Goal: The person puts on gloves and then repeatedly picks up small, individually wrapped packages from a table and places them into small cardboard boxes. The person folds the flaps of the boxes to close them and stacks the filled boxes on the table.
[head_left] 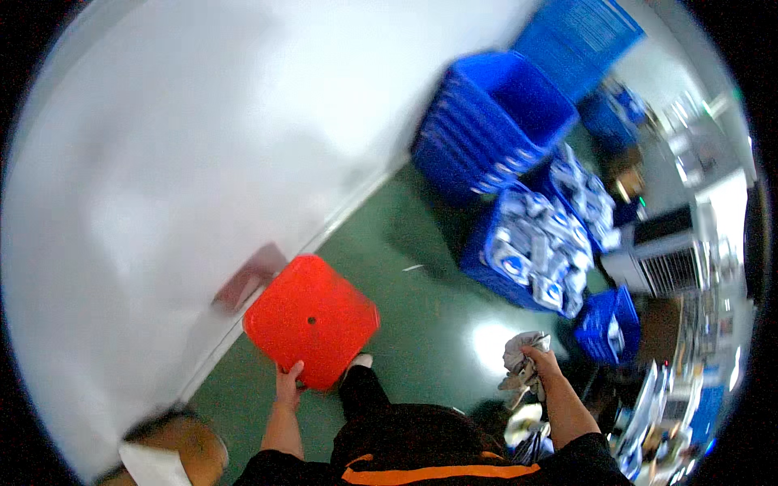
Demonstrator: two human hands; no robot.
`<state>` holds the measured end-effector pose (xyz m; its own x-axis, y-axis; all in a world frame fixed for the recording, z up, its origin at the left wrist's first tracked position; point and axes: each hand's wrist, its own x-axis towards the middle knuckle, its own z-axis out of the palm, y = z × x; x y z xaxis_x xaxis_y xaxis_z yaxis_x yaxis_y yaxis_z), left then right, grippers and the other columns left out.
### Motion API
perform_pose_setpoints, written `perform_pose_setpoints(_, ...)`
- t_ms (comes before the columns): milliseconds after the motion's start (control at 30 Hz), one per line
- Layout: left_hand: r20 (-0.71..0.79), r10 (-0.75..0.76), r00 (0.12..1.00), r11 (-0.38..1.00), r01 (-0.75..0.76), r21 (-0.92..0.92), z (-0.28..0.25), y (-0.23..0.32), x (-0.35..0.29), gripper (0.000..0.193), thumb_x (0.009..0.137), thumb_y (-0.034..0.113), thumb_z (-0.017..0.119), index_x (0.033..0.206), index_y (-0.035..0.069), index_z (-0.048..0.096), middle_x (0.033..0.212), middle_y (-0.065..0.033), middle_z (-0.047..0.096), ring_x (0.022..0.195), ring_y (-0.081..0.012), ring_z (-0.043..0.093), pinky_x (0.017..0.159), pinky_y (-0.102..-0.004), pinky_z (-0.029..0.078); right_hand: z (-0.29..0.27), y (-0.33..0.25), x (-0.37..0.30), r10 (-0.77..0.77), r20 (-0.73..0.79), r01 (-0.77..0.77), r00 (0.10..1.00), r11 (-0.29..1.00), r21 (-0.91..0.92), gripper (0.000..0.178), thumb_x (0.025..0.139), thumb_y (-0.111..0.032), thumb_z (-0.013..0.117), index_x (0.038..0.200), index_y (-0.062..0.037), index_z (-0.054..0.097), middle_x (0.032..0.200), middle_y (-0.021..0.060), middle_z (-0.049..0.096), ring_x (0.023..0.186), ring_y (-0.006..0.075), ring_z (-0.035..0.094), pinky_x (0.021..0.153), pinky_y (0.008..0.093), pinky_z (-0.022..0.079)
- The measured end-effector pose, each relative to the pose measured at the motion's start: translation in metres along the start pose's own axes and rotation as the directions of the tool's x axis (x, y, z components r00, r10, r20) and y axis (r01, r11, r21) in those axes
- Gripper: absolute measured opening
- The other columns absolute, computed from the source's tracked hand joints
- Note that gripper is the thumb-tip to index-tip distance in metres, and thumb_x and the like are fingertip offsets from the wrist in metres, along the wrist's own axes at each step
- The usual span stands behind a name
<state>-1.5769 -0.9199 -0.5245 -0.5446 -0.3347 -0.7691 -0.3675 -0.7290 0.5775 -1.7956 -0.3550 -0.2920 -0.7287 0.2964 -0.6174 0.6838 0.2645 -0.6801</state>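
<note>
A red plastic stool (pixel 312 312), its square seat with rounded corners and a small hole in the middle, is in front of me on the left, beside the white wall. My left hand (pixel 290 382) is closed on the seat's near edge, thumb at the top and the other fingers partly hidden. The stool's legs do not show. Out to the right, my right hand (pixel 541 360) is closed around a crumpled, greyish-white cloth (pixel 523 356), which hangs over the floor.
Nested blue crates (pixel 474 134) stand by the wall at the far right. Nearer is a blue crate (pixel 506 283) heaped with white-and-blue packages (pixel 539 247). A smaller blue bin (pixel 604 328) stands right of it. A brown, rounded object (pixel 198 445) sits at the lower left. Green floor (pixel 413 324) lies between.
</note>
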Motion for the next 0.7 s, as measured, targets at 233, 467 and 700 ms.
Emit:
perform_pose_setpoints(233,0.035,-0.086,0.996,0.976,0.077,0.202,0.231,-0.019,0.204,0.075,0.088,0.037,0.074,0.151,0.028,0.034,0.142,-0.0097,0.05,0.12,-0.0342,0.058,0.085,-0.0519,0.054,-0.155,0.095,-0.039,0.175,-0.334,-0.062,0.926,0.944,0.323,0.033,0.084,-0.017,0.072,0.112,-0.0004,0.066,0.099,0.009,0.072,0.086,0.0247,0.07,0.079,0.0397,0.057)
perform_pose_setpoints(467,-0.126,0.071,0.99,0.453,0.08,0.888,0.426,-0.027,0.205,0.075,0.093,0.042,0.062,0.155,0.012,0.033,0.129,-0.0148,0.06,0.101,-0.0296,0.062,0.08,-0.05,0.047,-0.194,0.114,-0.095,0.416,-0.372,-0.144,0.83,0.804,0.577,0.033,0.085,-0.018,0.069,0.114,-0.0017,0.064,0.099,0.0085,0.069,0.086,0.0224,0.067,0.079,0.0364,0.054)
perform_pose_setpoints(700,0.328,-0.253,0.91,-0.031,-0.346,0.938,0.587,-0.089,0.09,0.044,0.093,0.02,0.057,0.135,0.008,0.052,0.089,-0.0086,0.06,0.07,-0.02,0.061,0.053,-0.0339,0.044,-0.29,0.096,-0.075,0.33,-0.392,0.093,0.859,0.653,0.752,0.031,0.089,-0.018,0.069,0.116,-0.0036,0.067,0.106,0.0046,0.07,0.095,0.0179,0.066,0.088,0.0333,0.051)
